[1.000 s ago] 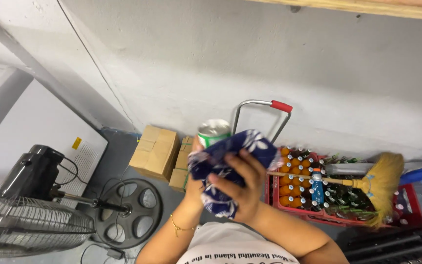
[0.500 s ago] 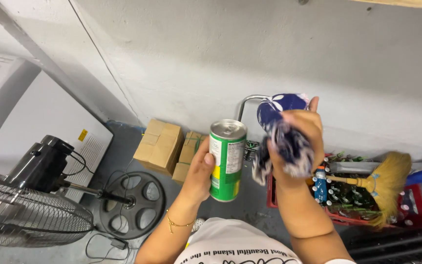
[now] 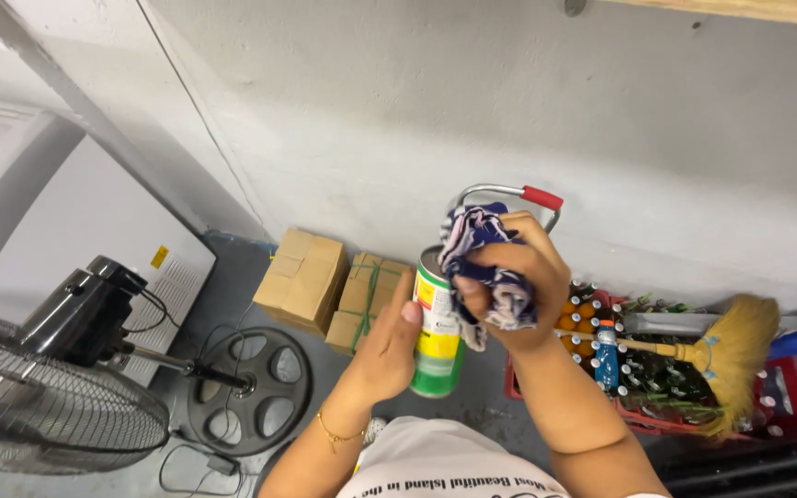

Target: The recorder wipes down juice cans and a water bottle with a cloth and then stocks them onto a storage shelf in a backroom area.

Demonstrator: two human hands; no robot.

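My left hand grips a tall green and yellow drink can, held upright in front of my chest. My right hand clutches a bunched blue and white patterned cloth and presses it against the can's top and upper right side. The cloth covers the can's lid. A thin gold bracelet sits on my left wrist.
Below on the grey floor stand brown cardboard boxes, a black pedestal fan with a round base, a white chest freezer, a red crate of bottles, a straw broom and a trolley handle by the wall.
The cloth was wrapped over the can, then lifted off to the right exposing its top; now my right hand has brought the cloth back down onto the can's top.
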